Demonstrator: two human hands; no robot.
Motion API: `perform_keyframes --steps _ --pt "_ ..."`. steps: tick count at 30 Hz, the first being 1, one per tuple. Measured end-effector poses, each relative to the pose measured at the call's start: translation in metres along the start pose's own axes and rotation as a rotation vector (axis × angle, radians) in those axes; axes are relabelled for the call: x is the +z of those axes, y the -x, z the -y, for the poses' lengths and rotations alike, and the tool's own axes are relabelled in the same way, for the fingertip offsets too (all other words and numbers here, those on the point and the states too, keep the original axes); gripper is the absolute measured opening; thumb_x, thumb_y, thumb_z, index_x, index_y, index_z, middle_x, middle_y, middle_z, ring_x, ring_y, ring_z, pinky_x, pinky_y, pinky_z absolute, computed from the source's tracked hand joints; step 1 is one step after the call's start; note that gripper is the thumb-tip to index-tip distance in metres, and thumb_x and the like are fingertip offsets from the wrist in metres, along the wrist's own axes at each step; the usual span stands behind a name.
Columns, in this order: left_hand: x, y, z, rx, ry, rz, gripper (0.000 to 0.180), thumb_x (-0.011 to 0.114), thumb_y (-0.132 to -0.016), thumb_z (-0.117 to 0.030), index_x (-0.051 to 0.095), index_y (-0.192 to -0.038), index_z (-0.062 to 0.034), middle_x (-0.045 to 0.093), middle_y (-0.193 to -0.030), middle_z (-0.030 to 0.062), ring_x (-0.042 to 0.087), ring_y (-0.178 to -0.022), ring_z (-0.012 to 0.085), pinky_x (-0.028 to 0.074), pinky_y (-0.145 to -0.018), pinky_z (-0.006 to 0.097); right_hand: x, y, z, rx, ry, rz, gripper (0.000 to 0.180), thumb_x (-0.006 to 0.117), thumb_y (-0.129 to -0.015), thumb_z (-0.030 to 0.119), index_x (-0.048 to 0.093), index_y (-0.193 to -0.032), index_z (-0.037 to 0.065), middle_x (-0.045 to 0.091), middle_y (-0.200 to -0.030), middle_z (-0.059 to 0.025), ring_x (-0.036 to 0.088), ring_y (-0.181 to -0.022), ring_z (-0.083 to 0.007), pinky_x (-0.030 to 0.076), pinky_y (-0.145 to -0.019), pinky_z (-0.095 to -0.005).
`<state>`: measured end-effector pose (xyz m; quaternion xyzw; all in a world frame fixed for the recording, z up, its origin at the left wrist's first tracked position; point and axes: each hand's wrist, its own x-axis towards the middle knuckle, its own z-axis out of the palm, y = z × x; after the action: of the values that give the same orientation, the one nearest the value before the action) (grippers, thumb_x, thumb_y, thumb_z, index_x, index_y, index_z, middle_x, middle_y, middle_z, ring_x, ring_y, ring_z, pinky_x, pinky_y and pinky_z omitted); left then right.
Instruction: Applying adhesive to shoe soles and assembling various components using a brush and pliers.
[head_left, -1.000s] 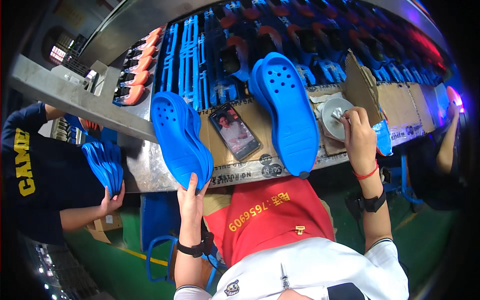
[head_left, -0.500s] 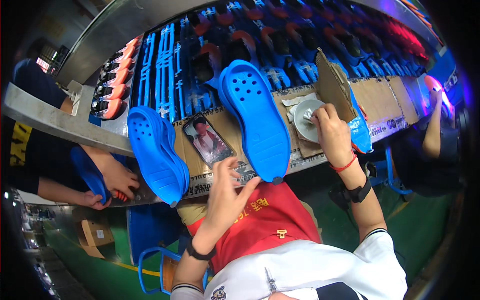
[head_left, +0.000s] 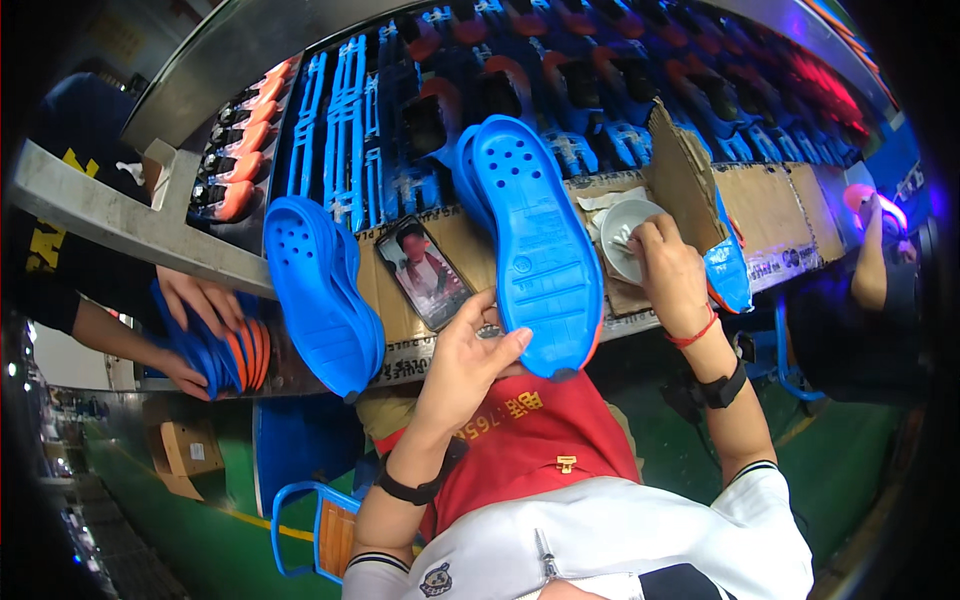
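My left hand (head_left: pixel 468 352) is closed on the heel end of a blue shoe sole (head_left: pixel 548 265), thumb on top and fingers at its left edge. That sole has round holes at its toe end and an orange edge near the heel. Another blue sole (head_left: pixel 472 180) lies partly hidden beneath it. My right hand (head_left: pixel 668 262) pinches over a small white bowl (head_left: pixel 617 222). A short whitish piece shows at its fingertips, too small to name. The bowl stands beside an upright cardboard flap (head_left: pixel 680 165).
A stack of blue soles (head_left: pixel 315 290) lies to the left, beside a phone (head_left: pixel 424 272) on the cardboard. Behind is a rack of blue and orange parts (head_left: pixel 430 115). At left, another person's hands (head_left: pixel 205 305) hold several soles; at right, another person's arm (head_left: pixel 870 250) reaches in.
My left hand has closed on the top sole's heel, and that sole has shifted right, off the one beneath. My right hand stays over the bowl. The left neighbour's hands now hold several soles.
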<state>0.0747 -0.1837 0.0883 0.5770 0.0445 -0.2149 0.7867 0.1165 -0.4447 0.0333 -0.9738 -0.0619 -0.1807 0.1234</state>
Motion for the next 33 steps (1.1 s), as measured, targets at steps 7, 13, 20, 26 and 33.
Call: perform_keyframes --steps 7,13,20,26,33 --pt "0.003 0.01 0.005 0.056 0.113 0.15 0.068 0.069 -0.085 0.001 0.029 -0.14 -0.0006 0.055 -0.125 0.0143 0.055 -0.119 0.0224 0.046 -0.101 0.038 0.001 0.003 -0.007 -0.022 0.009 -0.026 0.011 0.062 -0.089 0.015 0.055 -0.092 0.007 0.058 -0.1 -0.0122 0.064 -0.064 -0.036 0.052 -0.056 -0.0445" --pt "0.004 -0.004 0.008 0.169 -0.044 0.172 0.067 0.065 -0.088 0.001 0.026 -0.143 0.0023 0.059 -0.124 0.0174 0.06 -0.113 0.0224 0.053 -0.092 0.034 -0.006 0.004 -0.007 -0.013 -0.058 -0.041 0.008 0.06 -0.091 0.013 0.056 -0.093 0.005 0.058 -0.102 -0.0134 0.064 -0.066 -0.0388 0.052 -0.058 -0.046" --pt "0.013 -0.022 0.018 0.26 -0.039 0.041 0.062 0.063 -0.089 0.004 0.032 -0.143 0.0027 0.062 -0.119 0.0175 0.065 -0.104 0.0192 0.056 -0.087 0.031 -0.022 0.009 0.001 -0.002 -0.096 -0.124 0.007 0.06 -0.091 0.01 0.058 -0.095 0.005 0.059 -0.103 -0.0131 0.064 -0.07 -0.0382 0.052 -0.059 -0.0448" --pt "0.027 -0.029 0.018 0.425 -0.161 -0.063 0.062 0.062 -0.089 0.004 0.033 -0.143 0.0024 0.063 -0.117 0.0182 0.066 -0.101 0.019 0.056 -0.087 0.031 -0.055 0.009 0.013 -0.026 -0.221 -0.197 0.009 0.065 -0.087 0.003 0.059 -0.094 0.002 0.06 -0.099 -0.0126 0.064 -0.076 -0.0355 0.051 -0.062 -0.0415" --pt "0.038 -0.029 0.016 0.397 -0.195 -0.106 0.062 0.064 -0.087 0.007 0.034 -0.14 0.0043 0.063 -0.117 0.0184 0.066 -0.101 0.02 0.056 -0.087 0.03 -0.073 0.019 0.022 -0.015 -0.364 -0.221 0.009 0.065 -0.084 -0.004 0.061 -0.092 -0.001 0.062 -0.097 -0.0132 0.064 -0.075 -0.0286 0.051 -0.065 -0.0344"
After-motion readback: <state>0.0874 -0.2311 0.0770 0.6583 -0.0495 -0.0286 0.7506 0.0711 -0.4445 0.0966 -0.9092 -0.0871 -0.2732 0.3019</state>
